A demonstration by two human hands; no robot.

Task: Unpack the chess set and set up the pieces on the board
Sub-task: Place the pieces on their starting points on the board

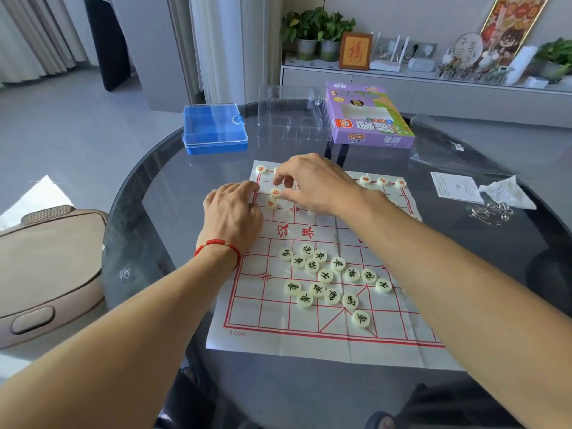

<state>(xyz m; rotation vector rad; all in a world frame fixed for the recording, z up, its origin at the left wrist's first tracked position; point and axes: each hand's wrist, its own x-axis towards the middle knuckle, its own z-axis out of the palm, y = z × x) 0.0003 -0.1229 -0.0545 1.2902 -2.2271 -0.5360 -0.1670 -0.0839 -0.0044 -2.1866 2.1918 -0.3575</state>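
The paper chess board (309,305) carries the most legible writing. Across its middle band, two large red characters read 汉界. At its near left corner, small print reads "3 0cm". On its near half, cream round pieces (332,283) bear black characters, among them 車, 馬, 士, 炮 and 卒. Beyond the board's far edge, a purple box (368,119) shows 象棋, upside down. Farther back, a framed plaque (355,51) shows 福.

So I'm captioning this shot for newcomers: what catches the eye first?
Two bare hands, left hand and right hand, meet over the far side of the white paper board with red grid lines. Nearer the camera, a loose cluster of cream round black-lettered pieces crowds the board.
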